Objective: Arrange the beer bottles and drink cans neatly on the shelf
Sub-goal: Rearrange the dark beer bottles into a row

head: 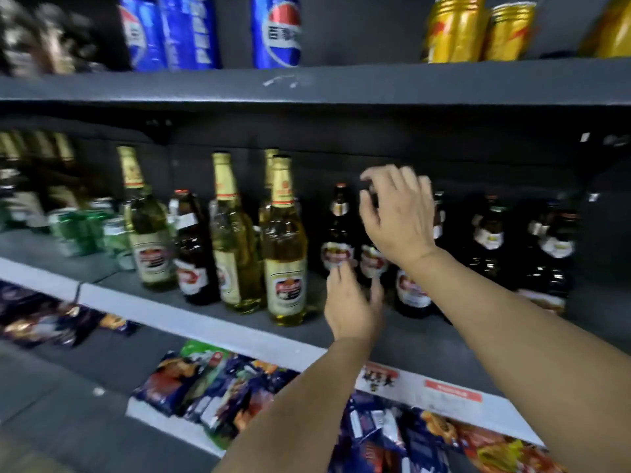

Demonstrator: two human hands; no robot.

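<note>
On the middle shelf (239, 322), a dark brown bottle (370, 257) is being grabbed at the top by the right hand (397, 213), fingers curled round the neck. The left hand (351, 302) is being held open down at its base, fingertips by the label, though whether there's contact can't be told. Another brown bottle (338, 230) is standing just left of it, and clear golden bottles (285, 244) further left. Blue cans (276, 30) are being kept on the shelf above.

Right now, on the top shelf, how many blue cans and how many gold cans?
Blue cans: 3
Gold cans: 3, one cut off at the right edge
Total: 6
</note>
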